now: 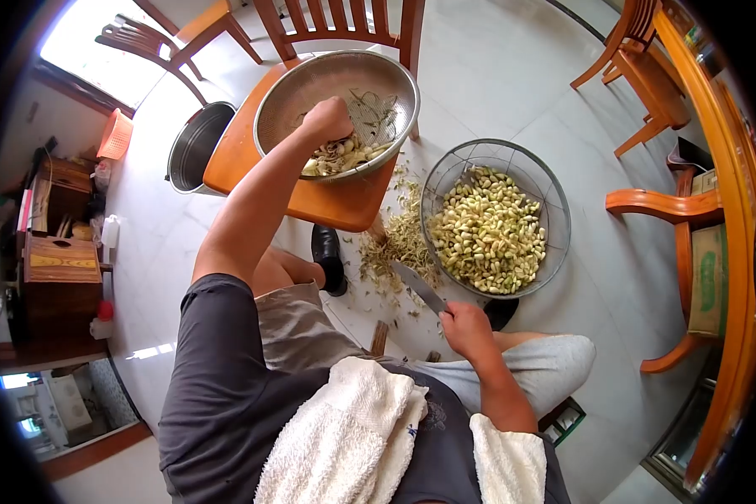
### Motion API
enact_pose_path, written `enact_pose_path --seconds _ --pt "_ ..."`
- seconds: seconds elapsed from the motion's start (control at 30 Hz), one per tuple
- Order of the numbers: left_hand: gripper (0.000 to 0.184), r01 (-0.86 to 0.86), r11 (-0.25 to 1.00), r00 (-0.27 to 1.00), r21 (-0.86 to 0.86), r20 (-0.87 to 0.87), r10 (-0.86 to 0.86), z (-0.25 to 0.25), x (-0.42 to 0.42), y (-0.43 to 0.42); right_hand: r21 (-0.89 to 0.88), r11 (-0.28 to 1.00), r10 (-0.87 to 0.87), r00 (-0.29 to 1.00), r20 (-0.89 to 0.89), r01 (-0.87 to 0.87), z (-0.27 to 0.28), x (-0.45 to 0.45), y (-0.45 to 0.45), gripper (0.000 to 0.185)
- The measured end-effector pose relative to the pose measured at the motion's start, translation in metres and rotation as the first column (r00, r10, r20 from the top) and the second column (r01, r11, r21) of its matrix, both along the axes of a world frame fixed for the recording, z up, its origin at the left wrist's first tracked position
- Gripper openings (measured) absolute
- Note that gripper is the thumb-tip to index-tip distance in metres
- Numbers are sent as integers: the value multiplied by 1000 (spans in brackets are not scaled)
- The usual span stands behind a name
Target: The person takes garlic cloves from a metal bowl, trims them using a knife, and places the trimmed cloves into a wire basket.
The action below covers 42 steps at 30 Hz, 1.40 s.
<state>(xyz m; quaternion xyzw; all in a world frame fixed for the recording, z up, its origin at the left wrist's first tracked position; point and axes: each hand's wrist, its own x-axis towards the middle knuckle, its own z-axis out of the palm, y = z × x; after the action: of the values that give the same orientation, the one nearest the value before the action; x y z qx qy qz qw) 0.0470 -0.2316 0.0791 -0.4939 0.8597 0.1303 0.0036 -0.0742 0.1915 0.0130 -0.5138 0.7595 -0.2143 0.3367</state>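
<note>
Knife [420,287] sits clamped in my right grip [469,330]. My left grip [328,119] curls in the colander [279,109] at pale vegetables [344,160]; I cannot tell whether it holds any.

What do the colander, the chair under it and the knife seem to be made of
Colander: metal, probably stainless steel, given its silvery sheen and mesh-like wall. Chair: likely varnished wood, orange-brown and glossy. Knife: the blade looks like grey metal, likely steel; the right hand mostly hides the handle.
</note>
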Motion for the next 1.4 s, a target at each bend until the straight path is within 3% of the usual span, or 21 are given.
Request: enact_pose_path --seconds 0.1,0.17,0.23,0.3,0.4,0.43,0.53,0.6,0.73,0.87,1.0,1.4 --pt "30 40 999 999 -5 -5 -40 4 0 1 -13 999 -32 999 -2 32 2 0 -1 19" --pt "27 48 994 960 97 -280 -19 15 12 1 -23 996 -82 996 38 83 11 -2 -1 20" --pt "21 46 953 835 300 -536 128 41 19 21 -67 989 -129 991 42 132 16 -4 -2 19" --pt "19 102 920 746 378 -641 181 62 31 43 -149 973 -173 985 15 174 15 -7 -1 19" --pt "17 191 833 583 519 -743 329 80 47 90 -347 890 -262 955 137 294 25 -9 -4 18" --pt "19 194 803 567 564 -732 377 80 51 107 -277 903 -286 940 186 330 40 -7 -4 13" --pt "21 302 664 441 684 -718 539 62 54 167 -489 803 -243 936 254 340 57 -2 -6 14" --pt "17 396 540 422 743 -670 611 43 54 197 -602 745 -203 957 206 288 70 3 -7 19" --pt "12 346 481 394 806 -590 705 13 49 240 -700 696 -160 985 68 162 68 10 -4 30" --pt "7 352 476 387 806 -588 710 1 47 259 -679 733 -127 987 -99 26 63 9 0 36" --pt "6 344 474 392 811 -583 712 0 47 264 -679 734 -119 980 -157 -20 64 11 1 35" --pt "6 284 494 387 822 -570 725 5 43 265 -696 713 -99 972 -212 -79 62 12 -2 29"
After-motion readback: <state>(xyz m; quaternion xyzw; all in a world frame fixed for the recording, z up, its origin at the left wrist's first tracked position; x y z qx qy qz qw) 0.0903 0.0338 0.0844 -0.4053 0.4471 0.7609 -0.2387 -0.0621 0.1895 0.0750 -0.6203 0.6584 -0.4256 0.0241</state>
